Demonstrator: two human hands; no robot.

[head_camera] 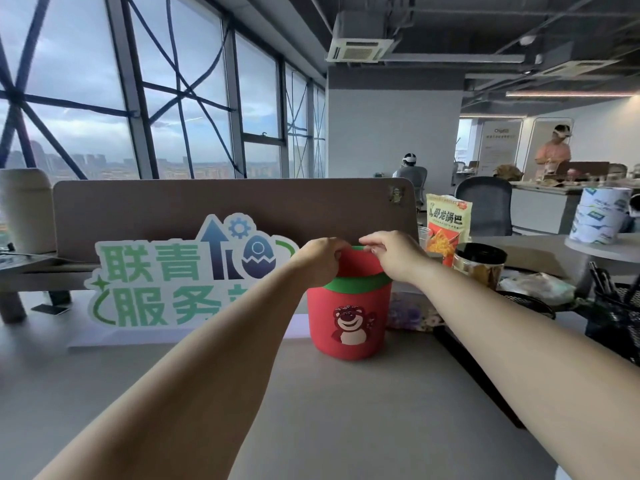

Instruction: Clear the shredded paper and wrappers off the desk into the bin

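Observation:
A small red bin (349, 317) with a green rim and a bear picture stands on the grey desk (311, 410), in the middle of the view. Its red swing lid (358, 261) rises above the rim. My left hand (320, 258) has its fingers curled on the lid's left top edge. My right hand (391, 254) pinches the lid's top edge from the right. Both forearms reach across the desk toward it. No shredded paper shows on the desk surface near me.
A green-and-white cut-out sign (180, 271) stands left of the bin against a brown divider (235, 209). To the right sit a snack bag (446, 226), a black-lidded jar (479, 265), crumpled wrappers (412, 311), a mesh pen holder (616, 306) and stacked paper rolls (599, 220).

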